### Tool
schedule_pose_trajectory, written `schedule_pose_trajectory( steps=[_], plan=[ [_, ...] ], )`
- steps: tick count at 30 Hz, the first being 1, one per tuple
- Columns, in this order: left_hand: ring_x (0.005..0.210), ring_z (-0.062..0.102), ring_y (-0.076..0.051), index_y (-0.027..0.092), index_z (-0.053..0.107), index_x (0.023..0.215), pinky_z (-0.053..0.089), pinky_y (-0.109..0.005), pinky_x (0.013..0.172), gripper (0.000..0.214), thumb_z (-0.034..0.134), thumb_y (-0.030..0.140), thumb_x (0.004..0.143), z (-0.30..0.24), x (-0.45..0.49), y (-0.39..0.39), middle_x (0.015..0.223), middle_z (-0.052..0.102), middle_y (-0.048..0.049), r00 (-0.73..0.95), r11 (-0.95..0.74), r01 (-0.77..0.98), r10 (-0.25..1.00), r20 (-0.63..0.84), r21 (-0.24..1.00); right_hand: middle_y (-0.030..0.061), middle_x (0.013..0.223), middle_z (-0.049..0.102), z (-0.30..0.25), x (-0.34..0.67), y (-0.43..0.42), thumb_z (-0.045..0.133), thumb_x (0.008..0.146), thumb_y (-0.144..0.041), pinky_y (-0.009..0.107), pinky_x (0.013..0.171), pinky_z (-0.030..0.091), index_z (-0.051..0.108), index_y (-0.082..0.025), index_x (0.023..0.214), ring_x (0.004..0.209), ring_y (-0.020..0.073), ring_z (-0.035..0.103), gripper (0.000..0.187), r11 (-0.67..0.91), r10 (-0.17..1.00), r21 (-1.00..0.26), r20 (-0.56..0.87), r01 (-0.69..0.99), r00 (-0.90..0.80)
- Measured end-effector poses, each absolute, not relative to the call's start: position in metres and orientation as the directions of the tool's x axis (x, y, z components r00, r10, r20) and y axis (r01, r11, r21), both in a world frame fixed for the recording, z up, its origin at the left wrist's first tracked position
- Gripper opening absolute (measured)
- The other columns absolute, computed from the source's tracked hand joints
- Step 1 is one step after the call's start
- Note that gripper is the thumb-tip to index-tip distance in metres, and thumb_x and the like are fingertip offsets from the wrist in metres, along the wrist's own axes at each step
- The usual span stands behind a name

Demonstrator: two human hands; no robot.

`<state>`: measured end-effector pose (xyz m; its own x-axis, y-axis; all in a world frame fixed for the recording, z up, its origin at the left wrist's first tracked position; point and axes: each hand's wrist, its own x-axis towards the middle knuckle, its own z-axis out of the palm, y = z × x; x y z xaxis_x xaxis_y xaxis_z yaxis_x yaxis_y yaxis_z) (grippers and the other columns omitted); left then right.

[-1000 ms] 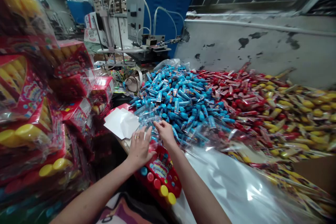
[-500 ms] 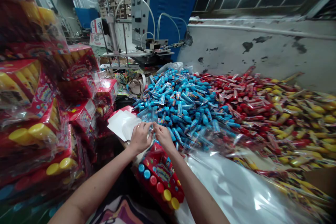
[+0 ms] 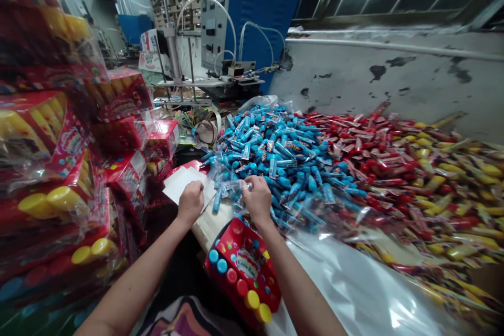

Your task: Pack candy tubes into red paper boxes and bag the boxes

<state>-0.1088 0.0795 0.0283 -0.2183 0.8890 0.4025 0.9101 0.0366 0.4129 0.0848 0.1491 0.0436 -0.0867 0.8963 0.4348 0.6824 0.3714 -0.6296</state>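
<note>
Blue candy tubes [image 3: 275, 168] lie in a big, barely worked mound, one loose tube [image 3: 216, 202] out by the left hand [image 3: 191, 203], curled over white paper [image 3: 185, 184], while the right hand [image 3: 258, 200] pinches a clear-wrapped bunch [image 3: 236, 191] at the pile's edge.

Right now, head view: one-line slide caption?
Left hand at white paper sheets, right hand among wrapped blue tubes.

Shrink-wrapped candy boxes [image 3: 66, 168] stack along the left, a heap of wrapped candy tubes [image 3: 283, 163] lies ahead on a plastic sheet [image 3: 346, 283] before a concrete wall [image 3: 394, 79], a packaging machine [image 3: 232, 47] stands behind, and a candy display box [image 3: 244, 273] sits nearest.
</note>
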Motion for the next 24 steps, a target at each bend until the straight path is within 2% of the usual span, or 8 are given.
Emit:
schedule_pose_trajectory(
  steps=[3, 5, 7, 10, 12, 15, 19, 24],
  plan=[
    [0.091, 0.058, -0.024, 0.014, 0.057, 0.107, 0.048, -0.038, 0.081, 0.029, 0.049, 0.007, 0.081, 0.033, -0.101, 0.072, 0.096, 0.058, -0.0103, -0.269, 0.096, 0.913, 0.872, 0.408, 0.397, 0.0040, 0.084, 0.065, 0.050, 0.070, 0.148, 0.048, 0.089, -0.022, 0.026, 0.070, 0.039, 0.063, -0.019, 0.088, 0.077, 0.0175, 0.058, 0.016, 0.479, 0.867, -0.668, 0.463, 0.569, -0.187],
    [0.108, 0.053, -0.029, 0.017, 0.047, 0.130, 0.045, -0.043, 0.091, 0.052, 0.059, 0.015, 0.079, 0.043, -0.092, 0.069, 0.119, 0.052, -0.0144, -0.264, 0.107, 0.934, 0.848, 0.460, 0.340, 0.0038, 0.084, 0.065, 0.053, 0.059, 0.141, 0.048, 0.091, -0.020, 0.025, 0.068, 0.036, 0.064, -0.021, 0.088, 0.076, 0.0167, 0.058, 0.016, 0.593, 0.799, -0.542, 0.491, 0.596, -0.348],
    [0.117, 0.048, -0.031, 0.022, 0.040, 0.139, 0.042, -0.045, 0.095, 0.066, 0.065, 0.021, 0.077, 0.054, -0.084, 0.070, 0.133, 0.045, -0.0145, -0.217, 0.093, 0.961, 0.840, 0.498, 0.262, 0.0038, 0.082, 0.065, 0.056, 0.048, 0.132, 0.050, 0.092, -0.018, 0.025, 0.065, 0.033, 0.064, -0.022, 0.085, 0.073, 0.0163, 0.056, 0.016, 0.684, 0.714, -0.353, 0.501, 0.638, -0.489],
    [0.105, 0.055, -0.029, 0.022, 0.058, 0.121, 0.047, -0.039, 0.086, 0.037, 0.055, 0.019, 0.084, 0.063, -0.083, 0.074, 0.117, 0.057, -0.0120, -0.141, 0.034, 0.970, 0.883, 0.448, 0.240, 0.0037, 0.080, 0.064, 0.057, 0.040, 0.123, 0.050, 0.093, -0.019, 0.027, 0.066, 0.032, 0.065, -0.023, 0.087, 0.074, 0.0171, 0.056, 0.016, 0.735, 0.645, -0.207, 0.509, 0.646, -0.570],
    [0.093, 0.058, -0.025, 0.020, 0.065, 0.103, 0.048, -0.036, 0.079, 0.024, 0.045, 0.018, 0.089, 0.061, -0.088, 0.076, 0.097, 0.062, -0.0099, -0.140, -0.008, 0.947, 0.888, 0.437, 0.320, 0.0046, 0.084, 0.065, 0.054, 0.040, 0.122, 0.052, 0.092, -0.020, 0.028, 0.069, 0.034, 0.066, -0.023, 0.094, 0.078, 0.0185, 0.057, 0.014, 0.705, 0.674, -0.246, 0.522, 0.665, -0.522],
    [0.085, 0.060, -0.022, 0.019, 0.066, 0.095, 0.048, -0.033, 0.078, 0.025, 0.041, 0.021, 0.092, 0.052, -0.094, 0.075, 0.088, 0.063, -0.0076, -0.206, -0.091, 0.855, 0.844, 0.496, 0.511, 0.0063, 0.093, 0.066, 0.042, 0.048, 0.132, 0.056, 0.089, -0.019, 0.030, 0.076, 0.038, 0.067, -0.023, 0.103, 0.086, 0.0205, 0.057, 0.018, 0.609, 0.770, -0.385, 0.495, 0.693, -0.402],
    [0.081, 0.062, -0.019, 0.020, 0.068, 0.091, 0.048, -0.029, 0.072, 0.022, 0.048, 0.027, 0.090, 0.044, -0.095, 0.068, 0.086, 0.067, -0.0053, -0.310, -0.143, 0.680, 0.833, 0.458, 0.719, 0.0070, 0.093, 0.064, 0.025, 0.066, 0.151, 0.054, 0.089, -0.023, 0.031, 0.081, 0.040, 0.072, -0.023, 0.091, 0.090, 0.0211, 0.056, 0.018, 0.486, 0.861, -0.527, 0.422, 0.697, -0.282],
    [0.086, 0.060, -0.020, 0.019, 0.072, 0.098, 0.048, -0.031, 0.079, 0.030, 0.046, 0.031, 0.091, 0.029, -0.094, 0.058, 0.092, 0.063, -0.0070, -0.325, -0.076, 0.672, 0.863, 0.386, 0.736, 0.0071, 0.096, 0.065, 0.017, 0.085, 0.160, 0.050, 0.089, -0.030, 0.030, 0.080, 0.043, 0.071, -0.019, 0.091, 0.087, 0.0199, 0.060, 0.024, 0.372, 0.923, -0.732, 0.356, 0.570, -0.144]
  ],
)
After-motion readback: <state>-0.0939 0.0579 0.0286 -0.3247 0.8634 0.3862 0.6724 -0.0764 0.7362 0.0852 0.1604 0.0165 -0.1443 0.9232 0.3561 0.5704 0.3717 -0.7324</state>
